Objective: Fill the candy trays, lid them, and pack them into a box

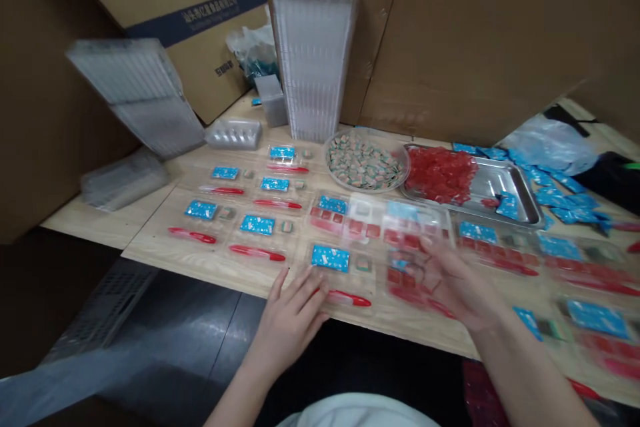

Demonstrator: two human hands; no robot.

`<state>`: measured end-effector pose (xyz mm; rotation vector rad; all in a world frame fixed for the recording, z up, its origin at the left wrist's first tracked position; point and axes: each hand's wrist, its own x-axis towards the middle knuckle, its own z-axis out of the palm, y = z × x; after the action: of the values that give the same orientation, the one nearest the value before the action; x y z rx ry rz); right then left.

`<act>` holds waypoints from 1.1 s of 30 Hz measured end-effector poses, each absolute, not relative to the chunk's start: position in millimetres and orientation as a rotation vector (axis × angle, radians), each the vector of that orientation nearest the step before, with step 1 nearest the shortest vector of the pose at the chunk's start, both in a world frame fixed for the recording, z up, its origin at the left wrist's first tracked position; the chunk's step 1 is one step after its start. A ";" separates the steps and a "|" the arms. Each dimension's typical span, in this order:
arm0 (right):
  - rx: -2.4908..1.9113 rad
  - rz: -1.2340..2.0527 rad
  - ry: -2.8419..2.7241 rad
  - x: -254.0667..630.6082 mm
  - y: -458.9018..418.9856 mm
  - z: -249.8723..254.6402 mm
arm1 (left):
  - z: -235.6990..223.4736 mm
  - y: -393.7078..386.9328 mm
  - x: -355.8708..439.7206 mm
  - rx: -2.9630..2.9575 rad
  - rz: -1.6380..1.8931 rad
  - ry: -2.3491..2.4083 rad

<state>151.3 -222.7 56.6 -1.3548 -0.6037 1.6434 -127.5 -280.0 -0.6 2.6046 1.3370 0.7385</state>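
Pale wooden table, backed by tall brown cardboard. We seem to be filling clear plastic trays with small red squares; the next move calls for careful placement. Our left hand spreads loosely, unclenched, beside a red pen-shaped stick; our right hand blurs just above the squares, its grasp unclear.

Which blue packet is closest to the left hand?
The blue packet just beyond the left hand's fingertips; every other blue packet lies farther from that hand.

Brown cardboard backs the pale table above dark flooring.
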 end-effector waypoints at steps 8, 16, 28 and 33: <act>-1.528 1.614 -1.044 82.5 -266.8 38.0 | -11.2 -289.3 -134.1 2.275 1.055 1.501; -1.865 0.692 -1.722 113.8 -277.7 26.2 | -8.8 -275.6 -126.1 2.577 0.700 1.448; -1.632 0.222 -1.976 176.1 -183.4 23.3 | 5.2 -258.1 -119.0 2.959 0.778 1.221; -1.772 -0.023 -1.973 189.9 -23.9 45.6 | -17.9 -251.4 -132.7 2.922 0.993 1.349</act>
<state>189.9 -23.9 45.6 -1.7718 -1.9731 -0.0231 -132.7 -251.4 -17.9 2.9217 1.3488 0.9926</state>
